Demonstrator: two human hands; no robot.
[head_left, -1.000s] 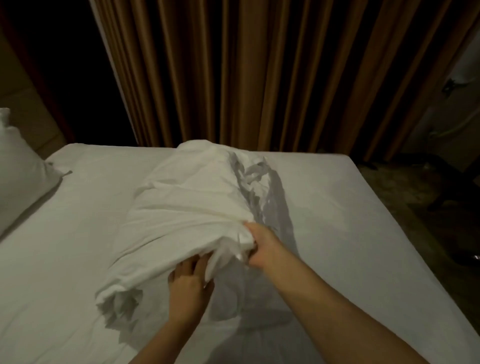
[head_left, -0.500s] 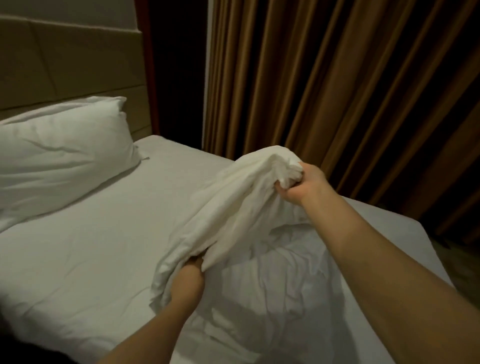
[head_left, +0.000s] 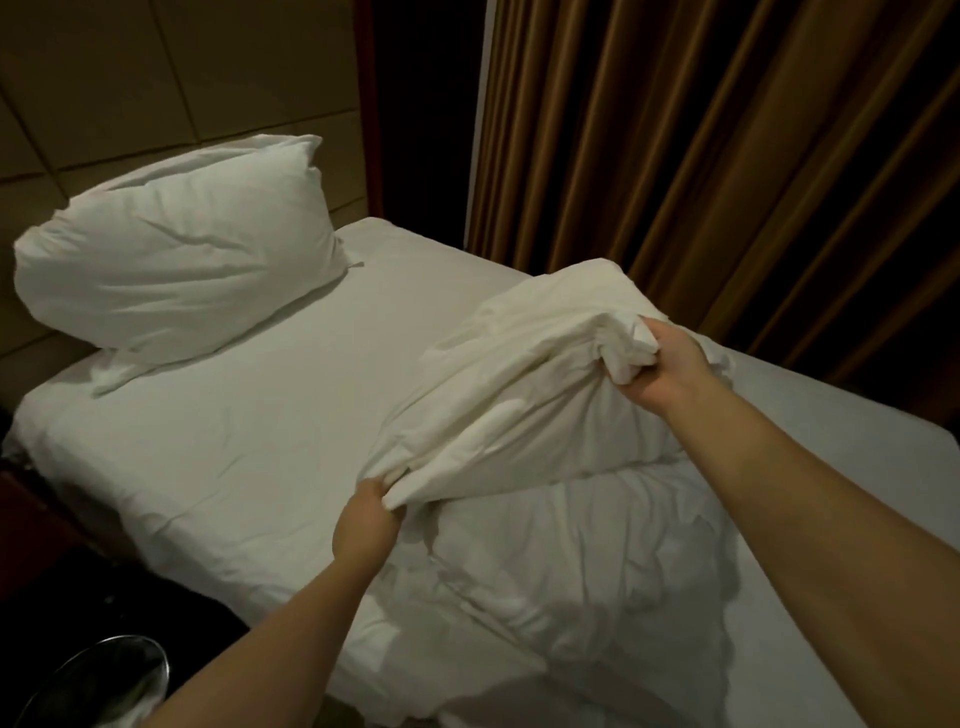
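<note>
Left hand: pinches the near corner of the white duvet.
Right hand: grips its far bunched edge.

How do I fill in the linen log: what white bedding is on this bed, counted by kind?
Pillow, propped at the headboard: 1
Loose white cover, gripped by the left hand and the right hand: 1
Bed sheet on the mattress: 1
Total: 3

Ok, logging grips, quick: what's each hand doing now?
Left hand: grips the white bedding, near corner.
Right hand: grips the same bedding, bunched far end.
</note>
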